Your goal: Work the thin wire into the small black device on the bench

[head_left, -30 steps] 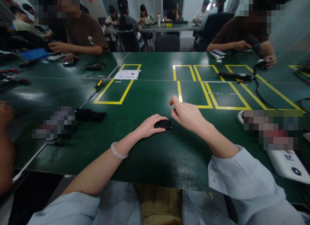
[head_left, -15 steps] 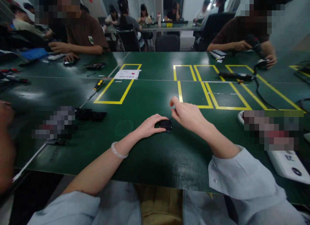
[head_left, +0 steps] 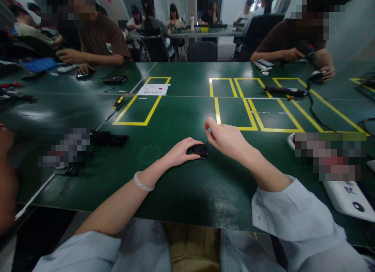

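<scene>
A small black rectangular piece lies on the green table in front of me. My left hand grips it from the left, thumb along the near edge and fingers along the far edge. Above its right side, my right hand is closed, with fingertips pinched round a thin dark tool that points down to the piece's right edge. Most of the tool is hidden by the fingers.
Yellow tape outlines mark the green table. A yellow-black screwdriver, a paper label and black parts lie left. At right are a white device and a black cylindrical tool. People sit opposite.
</scene>
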